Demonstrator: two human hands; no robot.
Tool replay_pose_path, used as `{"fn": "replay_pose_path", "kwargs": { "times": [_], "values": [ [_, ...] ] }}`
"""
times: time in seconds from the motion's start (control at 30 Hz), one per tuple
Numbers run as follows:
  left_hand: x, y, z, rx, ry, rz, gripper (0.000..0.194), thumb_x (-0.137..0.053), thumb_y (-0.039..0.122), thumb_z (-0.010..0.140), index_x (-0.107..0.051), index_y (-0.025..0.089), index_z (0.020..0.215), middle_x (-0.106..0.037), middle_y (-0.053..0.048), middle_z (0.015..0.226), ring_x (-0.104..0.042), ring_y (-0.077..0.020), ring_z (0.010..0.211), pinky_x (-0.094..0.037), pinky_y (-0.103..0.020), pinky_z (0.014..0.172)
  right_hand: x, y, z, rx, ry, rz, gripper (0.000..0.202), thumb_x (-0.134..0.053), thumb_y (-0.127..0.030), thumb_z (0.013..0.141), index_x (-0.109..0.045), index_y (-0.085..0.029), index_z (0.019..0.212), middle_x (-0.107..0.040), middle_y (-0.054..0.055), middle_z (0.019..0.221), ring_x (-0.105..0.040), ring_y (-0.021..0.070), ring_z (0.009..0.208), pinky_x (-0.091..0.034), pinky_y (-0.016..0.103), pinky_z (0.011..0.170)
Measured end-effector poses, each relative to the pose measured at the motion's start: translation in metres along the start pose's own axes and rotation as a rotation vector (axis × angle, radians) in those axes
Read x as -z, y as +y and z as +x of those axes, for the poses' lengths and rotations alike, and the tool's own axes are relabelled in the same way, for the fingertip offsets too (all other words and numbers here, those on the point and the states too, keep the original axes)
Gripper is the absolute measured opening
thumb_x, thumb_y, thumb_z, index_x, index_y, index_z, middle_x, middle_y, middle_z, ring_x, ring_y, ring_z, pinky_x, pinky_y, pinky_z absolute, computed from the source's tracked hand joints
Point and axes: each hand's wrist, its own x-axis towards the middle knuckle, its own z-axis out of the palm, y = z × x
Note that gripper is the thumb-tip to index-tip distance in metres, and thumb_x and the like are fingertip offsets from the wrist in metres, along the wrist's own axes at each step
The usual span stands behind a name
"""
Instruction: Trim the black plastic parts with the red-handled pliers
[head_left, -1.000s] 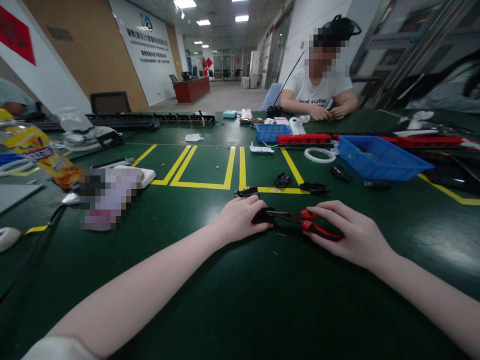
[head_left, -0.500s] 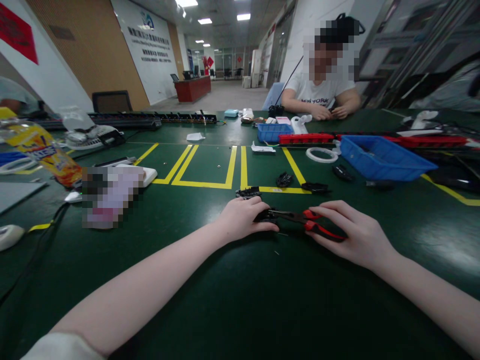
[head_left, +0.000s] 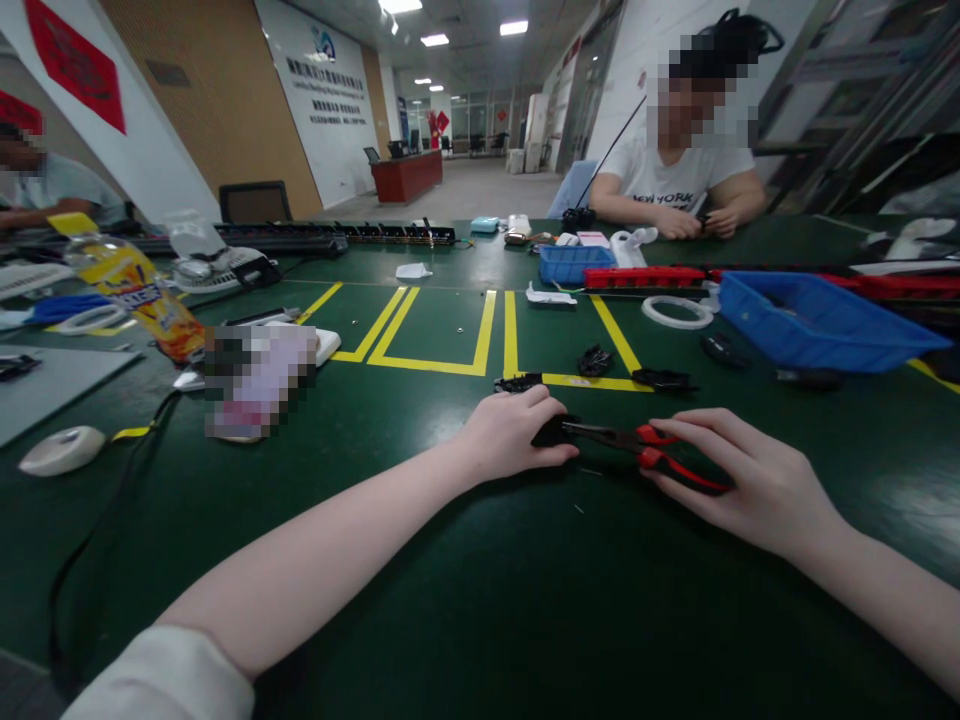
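Note:
My left hand is closed around a small black plastic part, mostly hidden by the fingers. My right hand grips red-handled long-nose pliers, whose dark jaws point left and meet the black part. Whether the jaws are clamped on it I cannot tell. Just beyond my left hand lies another black piece. Farther back are a crumpled black part and a flat black part. Thin slivers lie on the green tabletop below the pliers.
A blue bin stands at the right, with a white ring beside it. To the left are a phone, a drink bottle and a white tape roll. A co-worker sits across the table.
The view has swung slightly left, so everything appears shifted to the right. Both hands keep their holds on the black part and the pliers.

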Motion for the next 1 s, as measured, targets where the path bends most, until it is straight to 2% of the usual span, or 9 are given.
{"fn": "replay_pose_path", "kwargs": {
  "times": [0.3, 0.5, 1.0],
  "values": [
    [-0.0002, 0.001, 0.0007, -0.007, 0.019, 0.012, 0.041, -0.059, 0.055, 0.093, -0.062, 0.016, 0.108, -0.067, -0.005, 0.111, -0.066, -0.0195, 0.09, -0.052, -0.032, 0.077, 0.001, -0.0009, 0.0005, -0.012, 0.008, 0.002, 0.046, -0.066, -0.033, 0.085, -0.057, -0.026, 0.129, -0.065, 0.011, 0.109, -0.067, 0.0266, 0.088, -0.059, 0.04, 0.067],
    [0.0012, 0.001, 0.0018, -0.003, -0.044, 0.041, 0.044, -0.056, 0.057, 0.094, -0.064, 0.017, 0.109, -0.068, -0.005, 0.108, -0.066, -0.02, 0.094, -0.05, -0.033, 0.082, -0.0009, -0.0007, -0.0003, -0.013, 0.0, -0.01, 0.046, -0.065, -0.034, 0.085, -0.056, -0.028, 0.129, -0.064, 0.011, 0.11, -0.068, 0.0283, 0.089, -0.06, 0.043, 0.066],
    [-0.0022, -0.0038, 0.0008, -0.007, 0.008, 0.002, 0.038, -0.066, 0.047, 0.091, -0.06, 0.017, 0.114, -0.065, -0.005, 0.114, -0.065, -0.0203, 0.098, -0.05, -0.032, 0.082, -0.0012, -0.0005, -0.0003, 0.011, -0.012, -0.056, 0.044, -0.063, -0.035, 0.087, -0.053, -0.028, 0.129, -0.063, 0.012, 0.109, -0.067, 0.0286, 0.086, -0.06, 0.045, 0.062]
  ]
}}
